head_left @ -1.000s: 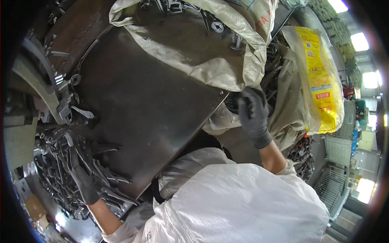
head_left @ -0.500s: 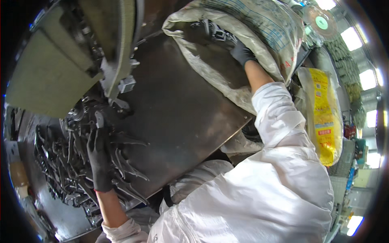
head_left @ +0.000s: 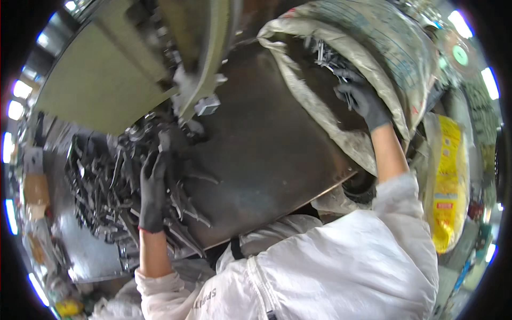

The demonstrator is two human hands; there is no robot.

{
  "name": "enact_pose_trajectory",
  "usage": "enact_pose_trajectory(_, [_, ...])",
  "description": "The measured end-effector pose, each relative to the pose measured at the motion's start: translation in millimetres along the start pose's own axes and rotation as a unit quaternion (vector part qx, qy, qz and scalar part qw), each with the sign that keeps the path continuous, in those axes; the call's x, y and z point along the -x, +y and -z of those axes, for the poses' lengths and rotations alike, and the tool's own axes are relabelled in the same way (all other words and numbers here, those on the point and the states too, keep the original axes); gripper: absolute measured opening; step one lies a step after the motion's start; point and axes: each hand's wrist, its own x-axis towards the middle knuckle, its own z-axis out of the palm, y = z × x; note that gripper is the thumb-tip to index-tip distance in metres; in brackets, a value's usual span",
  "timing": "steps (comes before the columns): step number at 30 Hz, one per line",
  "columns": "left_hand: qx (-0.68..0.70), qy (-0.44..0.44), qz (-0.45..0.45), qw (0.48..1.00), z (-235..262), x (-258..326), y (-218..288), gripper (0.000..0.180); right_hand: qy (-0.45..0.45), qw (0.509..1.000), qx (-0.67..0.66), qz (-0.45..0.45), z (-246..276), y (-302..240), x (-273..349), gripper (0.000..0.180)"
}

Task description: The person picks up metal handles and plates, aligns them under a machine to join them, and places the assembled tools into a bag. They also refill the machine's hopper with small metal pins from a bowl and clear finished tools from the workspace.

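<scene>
We reach our right hand [head_left: 360, 98], in a dark knit glove, deep into the mouth of the big woven off-white sack [head_left: 384, 50] at the far right of the dark steel-topped desk [head_left: 266, 154], and its grip is closed around a small bundle of thin grey metal pieces [head_left: 326, 56] that lie inside the sack. Our left hand [head_left: 152, 189], gloved the same way, rests flat with fingers spread on the heap of dark bent metal parts [head_left: 101, 186] piled at the left edge of the desk; it presses on them rather than holding any. We judge these parts to be stiff, hard and fairly heavy in a handful, with pointed ends and edges that can snag a glove or tangle with each other. They look dull, possibly a little oily, so a loose grip may let them slide. It seems best to take them around the middle of the bundle, points aimed away from the palm. The sack itself is soft and slack, so its rim can fold over the wrist. A yellow printed bag [head_left: 448, 186] stands just beside the sack.
</scene>
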Motion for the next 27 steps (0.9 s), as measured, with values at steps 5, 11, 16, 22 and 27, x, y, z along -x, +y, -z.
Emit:
enact_pose_trajectory(5, [0.049, 0.001, 0.069, 0.996, -18, -5, 29, 0.038, -0.194, 0.978, -0.042, 0.067, -155, -5, 67, 0.035])
enact_pose_trajectory(11, [0.099, -0.015, 0.107, 0.989, -32, -7, 19, 0.033, -0.196, 0.969, -0.149, 0.009, -278, 16, 45, 0.033])
enact_pose_trajectory(16, [0.085, -0.027, 0.079, 0.993, -37, 0, 14, 0.033, -0.237, 0.965, -0.107, -0.004, -305, 16, 53, 0.031])
enact_pose_trajectory(22, [0.057, -0.028, 0.044, 0.997, -40, -10, 11, 0.031, -0.234, 0.972, 0.005, 0.013, -328, 9, 77, 0.027])
enact_pose_trajectory(27, [0.052, 0.008, 0.064, 0.997, -32, -17, -2, 0.031, -0.245, 0.961, 0.025, 0.126, -335, 43, 57, 0.026])
